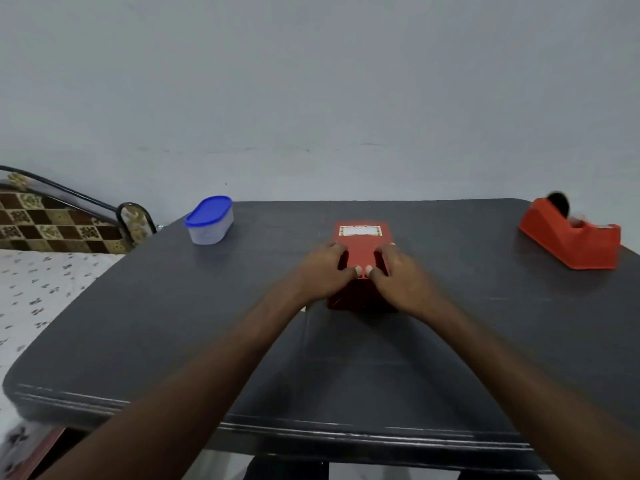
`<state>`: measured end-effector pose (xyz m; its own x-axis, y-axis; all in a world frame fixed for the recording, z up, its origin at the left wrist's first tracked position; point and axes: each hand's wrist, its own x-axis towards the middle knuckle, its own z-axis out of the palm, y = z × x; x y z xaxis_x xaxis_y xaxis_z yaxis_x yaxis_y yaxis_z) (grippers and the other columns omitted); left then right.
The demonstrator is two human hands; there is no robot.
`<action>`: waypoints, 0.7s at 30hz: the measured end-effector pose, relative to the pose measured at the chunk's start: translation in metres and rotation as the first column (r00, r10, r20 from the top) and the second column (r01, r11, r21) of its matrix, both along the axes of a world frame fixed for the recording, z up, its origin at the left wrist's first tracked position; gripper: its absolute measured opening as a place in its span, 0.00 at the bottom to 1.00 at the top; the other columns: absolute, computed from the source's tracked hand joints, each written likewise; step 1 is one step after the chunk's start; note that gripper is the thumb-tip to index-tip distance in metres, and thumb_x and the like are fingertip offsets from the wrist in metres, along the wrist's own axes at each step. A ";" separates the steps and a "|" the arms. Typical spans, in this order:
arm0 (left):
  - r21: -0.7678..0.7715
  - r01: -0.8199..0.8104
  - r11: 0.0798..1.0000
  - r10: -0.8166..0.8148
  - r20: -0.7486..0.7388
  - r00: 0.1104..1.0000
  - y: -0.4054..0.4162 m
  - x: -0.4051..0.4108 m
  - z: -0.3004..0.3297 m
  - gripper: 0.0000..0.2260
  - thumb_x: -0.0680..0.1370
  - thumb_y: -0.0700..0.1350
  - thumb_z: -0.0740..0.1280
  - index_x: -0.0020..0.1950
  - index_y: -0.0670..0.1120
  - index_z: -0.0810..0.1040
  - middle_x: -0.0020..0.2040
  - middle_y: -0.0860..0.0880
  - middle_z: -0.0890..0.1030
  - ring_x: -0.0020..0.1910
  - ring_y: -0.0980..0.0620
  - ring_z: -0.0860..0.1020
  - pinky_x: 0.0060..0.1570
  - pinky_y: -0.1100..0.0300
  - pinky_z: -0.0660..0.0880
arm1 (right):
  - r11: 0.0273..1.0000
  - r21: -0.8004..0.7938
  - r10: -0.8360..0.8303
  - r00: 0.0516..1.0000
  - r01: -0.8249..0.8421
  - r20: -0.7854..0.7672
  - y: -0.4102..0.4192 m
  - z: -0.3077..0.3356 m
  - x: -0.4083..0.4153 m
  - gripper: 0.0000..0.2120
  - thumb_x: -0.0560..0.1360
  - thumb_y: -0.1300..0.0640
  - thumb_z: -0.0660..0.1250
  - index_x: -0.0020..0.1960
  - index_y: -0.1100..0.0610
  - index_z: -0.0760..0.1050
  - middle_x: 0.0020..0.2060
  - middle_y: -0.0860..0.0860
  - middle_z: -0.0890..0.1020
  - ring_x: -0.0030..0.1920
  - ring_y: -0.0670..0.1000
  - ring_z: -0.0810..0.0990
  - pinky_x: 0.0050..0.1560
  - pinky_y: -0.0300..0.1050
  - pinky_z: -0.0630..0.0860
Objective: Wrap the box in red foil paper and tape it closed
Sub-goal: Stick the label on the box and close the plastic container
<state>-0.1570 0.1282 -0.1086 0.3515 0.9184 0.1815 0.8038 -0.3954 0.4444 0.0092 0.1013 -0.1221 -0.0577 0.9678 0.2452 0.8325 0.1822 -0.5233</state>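
Observation:
A box covered in red foil paper (362, 252) lies on the dark table (207, 323), its top bearing a white label at the far end. My left hand (322, 271) grips its left side and near top edge. My right hand (401, 277) grips the right side in the same way. Both thumbs meet on the top near the front edge. The near end face of the box is in shadow. A red tape dispenser (571, 237) stands at the far right of the table, apart from both hands.
A plastic container with a blue lid (209, 220) sits at the table's far left corner. A bed with patterned sheet (38, 289) lies left of the table. A pale wall rises behind.

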 end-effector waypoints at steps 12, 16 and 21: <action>-0.026 -0.035 0.999 0.036 0.021 0.999 0.085 0.019 0.002 0.19 0.80 0.51 0.66 0.66 0.42 0.73 0.62 0.44 0.74 0.56 0.49 0.73 0.50 0.60 0.66 | 0.999 -0.050 0.017 1.000 -0.017 -0.007 0.081 0.001 0.012 0.20 0.84 0.50 0.58 0.72 0.58 0.64 0.68 0.57 0.71 0.58 0.54 0.73 0.53 0.45 0.68; -0.003 -0.051 0.999 0.051 0.021 0.998 0.129 0.027 0.000 0.19 0.80 0.51 0.65 0.67 0.41 0.73 0.62 0.43 0.75 0.55 0.49 0.73 0.51 0.59 0.67 | 0.999 -0.050 0.009 0.999 -0.011 -0.031 0.125 -0.001 0.019 0.22 0.84 0.50 0.58 0.74 0.57 0.63 0.70 0.56 0.70 0.64 0.56 0.73 0.56 0.46 0.68; 0.019 -0.036 0.999 0.034 0.074 0.997 0.183 0.036 -0.003 0.19 0.80 0.50 0.65 0.68 0.43 0.74 0.62 0.44 0.76 0.59 0.48 0.74 0.51 0.60 0.67 | 1.000 -0.025 0.002 0.999 -0.003 -0.033 0.181 -0.005 0.028 0.21 0.84 0.49 0.56 0.74 0.56 0.62 0.71 0.56 0.70 0.64 0.57 0.73 0.55 0.47 0.68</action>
